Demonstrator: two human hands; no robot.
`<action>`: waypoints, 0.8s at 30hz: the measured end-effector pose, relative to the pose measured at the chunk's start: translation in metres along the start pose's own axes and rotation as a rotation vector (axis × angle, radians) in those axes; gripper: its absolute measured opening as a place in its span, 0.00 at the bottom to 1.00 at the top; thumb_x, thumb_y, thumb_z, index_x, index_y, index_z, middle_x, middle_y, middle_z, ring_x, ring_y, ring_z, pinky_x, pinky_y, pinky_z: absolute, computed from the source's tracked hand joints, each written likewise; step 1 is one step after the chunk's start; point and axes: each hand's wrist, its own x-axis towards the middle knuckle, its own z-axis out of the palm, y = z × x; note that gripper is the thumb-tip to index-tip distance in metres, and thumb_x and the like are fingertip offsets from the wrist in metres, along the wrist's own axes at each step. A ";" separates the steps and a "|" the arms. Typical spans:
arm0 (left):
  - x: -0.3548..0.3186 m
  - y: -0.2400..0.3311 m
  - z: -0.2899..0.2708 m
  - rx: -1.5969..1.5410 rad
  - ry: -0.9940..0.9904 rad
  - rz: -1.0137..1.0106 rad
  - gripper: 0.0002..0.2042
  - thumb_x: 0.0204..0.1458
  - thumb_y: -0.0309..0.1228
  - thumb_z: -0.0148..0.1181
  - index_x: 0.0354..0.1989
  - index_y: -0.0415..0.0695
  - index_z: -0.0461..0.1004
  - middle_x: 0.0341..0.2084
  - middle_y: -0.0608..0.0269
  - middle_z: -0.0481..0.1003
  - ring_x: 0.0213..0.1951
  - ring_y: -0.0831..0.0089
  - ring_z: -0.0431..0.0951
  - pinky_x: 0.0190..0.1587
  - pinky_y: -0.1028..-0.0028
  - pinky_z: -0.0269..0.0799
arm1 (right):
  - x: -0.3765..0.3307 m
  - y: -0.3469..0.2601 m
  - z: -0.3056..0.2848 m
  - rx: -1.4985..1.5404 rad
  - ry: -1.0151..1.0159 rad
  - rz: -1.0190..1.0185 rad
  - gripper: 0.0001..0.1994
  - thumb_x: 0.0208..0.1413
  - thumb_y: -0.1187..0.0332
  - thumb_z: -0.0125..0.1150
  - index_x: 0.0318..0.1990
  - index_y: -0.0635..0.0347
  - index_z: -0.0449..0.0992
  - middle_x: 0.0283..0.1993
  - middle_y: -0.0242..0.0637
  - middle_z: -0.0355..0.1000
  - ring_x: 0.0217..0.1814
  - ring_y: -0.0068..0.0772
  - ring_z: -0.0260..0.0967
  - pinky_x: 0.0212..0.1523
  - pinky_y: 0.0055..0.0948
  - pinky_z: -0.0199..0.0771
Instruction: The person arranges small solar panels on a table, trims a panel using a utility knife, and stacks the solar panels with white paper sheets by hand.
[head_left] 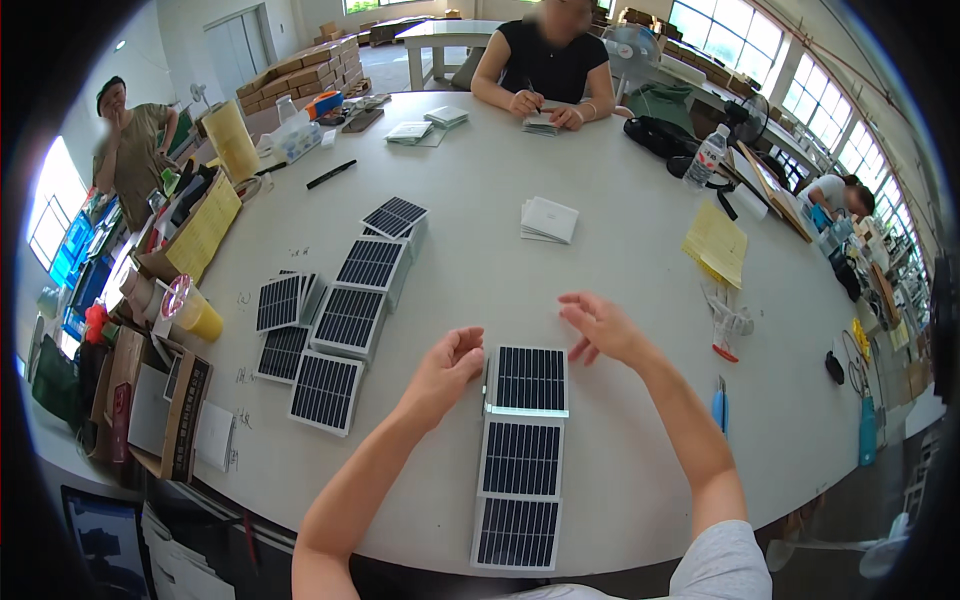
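Observation:
In front of me a column of small dark solar panels with white frames runs toward the table's near edge. The farthest solar panel [531, 379] sits highest, with a bright strip along its near edge. Beyond it lie the middle panel [521, 456] and the nearest panel [516, 533]. My left hand [445, 375], fingers loosely bent and apart, hovers just left of the farthest panel, holding nothing visible. Off that panel's far right corner, my right hand [603, 330] is raised open, its fingers spread. Left of my left hand stand stacks of similar panels [347, 318].
White cards [549, 220] lie at mid-table. Across from me a person [545, 60] writes on a small stack. At right are yellow paper [716, 245], a crumpled glove [728, 318] and a blue-handled tool [720, 408]. A drink cup [192, 309] and cardboard boxes [185, 420] stand left.

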 end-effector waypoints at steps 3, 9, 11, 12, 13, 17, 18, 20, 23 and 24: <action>-0.035 0.027 0.009 -0.038 -0.025 -0.167 0.25 0.60 0.31 0.46 0.64 0.38 0.49 0.59 0.52 0.55 0.61 0.68 0.57 0.57 0.64 0.65 | -0.046 0.006 0.027 0.064 -0.118 -0.040 0.27 0.57 0.64 0.56 0.61 0.62 0.56 0.59 0.43 0.62 0.30 0.32 0.75 0.25 0.26 0.78; -0.021 0.030 0.013 -0.135 -0.011 -0.128 0.36 0.55 0.40 0.55 0.66 0.40 0.42 0.64 0.48 0.45 0.64 0.58 0.52 0.57 0.53 0.59 | -0.025 0.001 0.037 -0.005 -0.104 -0.098 0.27 0.53 0.70 0.59 0.59 0.62 0.58 0.56 0.43 0.62 0.34 0.33 0.75 0.28 0.28 0.81; -0.003 0.030 0.013 -0.113 -0.014 -0.085 0.40 0.52 0.41 0.58 0.66 0.40 0.41 0.65 0.47 0.44 0.64 0.56 0.51 0.57 0.50 0.58 | -0.009 0.000 0.027 0.012 -0.099 -0.102 0.25 0.52 0.70 0.60 0.57 0.64 0.60 0.53 0.45 0.63 0.31 0.34 0.75 0.25 0.28 0.80; 0.005 0.033 0.013 -0.094 -0.012 -0.048 0.43 0.50 0.43 0.61 0.67 0.40 0.40 0.65 0.46 0.42 0.65 0.54 0.49 0.57 0.48 0.56 | 0.000 0.000 0.021 0.006 -0.093 -0.113 0.25 0.52 0.70 0.60 0.56 0.64 0.60 0.52 0.43 0.64 0.30 0.34 0.75 0.25 0.28 0.80; 0.011 0.041 0.013 -0.042 -0.035 -0.049 0.51 0.42 0.47 0.67 0.67 0.42 0.38 0.65 0.44 0.42 0.66 0.53 0.47 0.58 0.51 0.56 | 0.008 -0.001 0.016 0.010 -0.088 -0.123 0.25 0.52 0.70 0.60 0.56 0.64 0.60 0.52 0.43 0.64 0.30 0.34 0.75 0.25 0.28 0.80; 0.034 0.037 -0.005 0.870 -0.197 0.335 0.60 0.29 0.46 0.74 0.68 0.47 0.36 0.63 0.42 0.48 0.66 0.51 0.45 0.64 0.59 0.45 | 0.021 -0.001 0.008 0.012 -0.072 -0.136 0.24 0.51 0.69 0.61 0.56 0.62 0.62 0.47 0.39 0.67 0.29 0.31 0.74 0.27 0.27 0.79; 0.037 0.031 -0.009 0.881 -0.192 0.341 0.60 0.29 0.46 0.74 0.68 0.47 0.36 0.63 0.42 0.48 0.66 0.51 0.45 0.64 0.59 0.45 | 0.022 -0.002 0.008 -0.035 -0.076 -0.134 0.25 0.50 0.67 0.63 0.55 0.61 0.63 0.46 0.39 0.67 0.29 0.30 0.74 0.27 0.26 0.78; 0.041 0.027 0.001 1.062 -0.245 0.266 0.60 0.26 0.42 0.75 0.68 0.49 0.36 0.63 0.44 0.49 0.66 0.52 0.45 0.66 0.60 0.39 | 0.020 0.003 0.002 -0.077 -0.048 -0.101 0.26 0.45 0.62 0.68 0.51 0.60 0.69 0.44 0.37 0.68 0.30 0.26 0.72 0.30 0.25 0.74; 0.050 0.017 -0.004 0.988 -0.204 0.297 0.61 0.24 0.40 0.75 0.68 0.50 0.37 0.60 0.47 0.55 0.64 0.53 0.50 0.65 0.60 0.42 | 0.023 0.003 0.001 -0.278 0.096 -0.389 0.23 0.44 0.66 0.69 0.50 0.61 0.71 0.42 0.34 0.69 0.27 0.20 0.68 0.30 0.20 0.70; 0.051 0.014 -0.007 0.906 -0.173 0.307 0.61 0.23 0.40 0.76 0.68 0.50 0.37 0.59 0.47 0.56 0.64 0.54 0.51 0.64 0.60 0.42 | 0.022 -0.001 -0.002 -0.242 0.128 -0.353 0.19 0.44 0.67 0.68 0.45 0.62 0.75 0.37 0.32 0.71 0.26 0.18 0.66 0.32 0.19 0.69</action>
